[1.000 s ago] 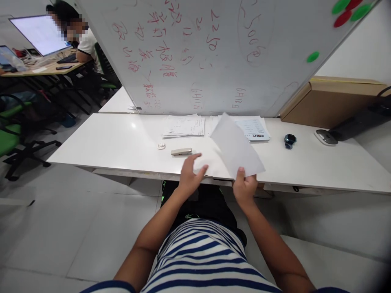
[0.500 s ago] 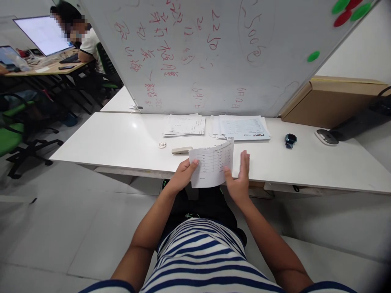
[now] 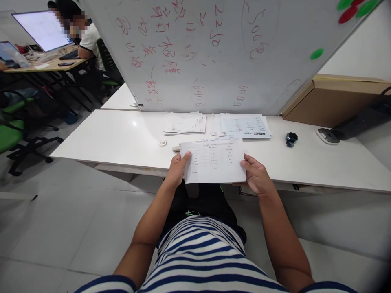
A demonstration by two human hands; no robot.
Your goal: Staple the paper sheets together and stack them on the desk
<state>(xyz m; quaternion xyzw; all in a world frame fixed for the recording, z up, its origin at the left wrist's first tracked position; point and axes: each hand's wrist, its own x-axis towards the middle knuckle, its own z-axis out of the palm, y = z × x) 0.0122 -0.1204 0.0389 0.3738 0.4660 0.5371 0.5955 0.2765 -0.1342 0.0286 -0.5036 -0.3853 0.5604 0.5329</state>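
Note:
Printed white paper sheets (image 3: pixel 214 165) are held level over the front edge of the desk, text side up. My left hand (image 3: pixel 177 169) grips their left edge, thumb on top. On the right edge my right hand (image 3: pixel 258 173) pinches them, its other fingers partly behind the paper. Just beyond the sheets' left corner shows one end of a beige stapler (image 3: pixel 176 149); the rest of it is hidden under them. Behind lie a stack of papers (image 3: pixel 185 123) and, to its right, another stack with a bluish printed sheet (image 3: pixel 244 125) on top.
On the white desk (image 3: pixel 122 142) lie a small white round object (image 3: pixel 163 143), a dark watch (image 3: pixel 291 139) and a computer mouse (image 3: pixel 327 136). A whiteboard (image 3: pixel 220 73) stands along the back, a cardboard box (image 3: pixel 339 99) at right. Another person (image 3: pixel 88 42) sits at a far desk.
My right hand has moved right and closed on the sheets' right edge. The paper, curved before, is now spread flat and covers more of the stapler.

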